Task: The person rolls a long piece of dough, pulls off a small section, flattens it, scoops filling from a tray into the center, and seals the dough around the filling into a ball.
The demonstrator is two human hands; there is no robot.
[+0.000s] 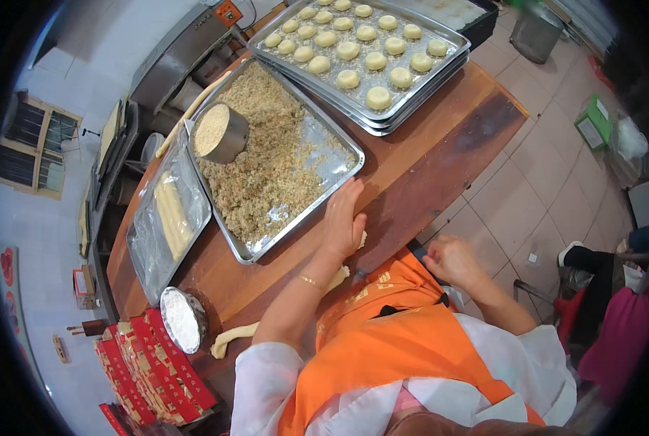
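Observation:
My left hand (pixel 342 225) is stretched out at the near edge of the large metal tray (pixel 299 240), its fingers extended over a pale dough piece (pixel 335 280) that it partly hides. My right hand (pixel 449 260) is curled in front of the orange apron, off the table's edge; anything inside it is hidden. The tray holds crumbly filling (pixel 262 174) and a metal cup of pale granules (pixel 215 129). Another dough strip (pixel 233 336) lies near my left forearm. Left of the tray, dough logs (pixel 172 211) lie under plastic on a smaller tray.
Stacked trays (pixel 433 86) at the back hold several dough rounds. A bowl of white powder (pixel 181 320) sits at the table's left, beside red cartons (pixel 146 363). A seated person in magenta (pixel 615 334) is at the right. A green box (pixel 593 123) stands on the floor.

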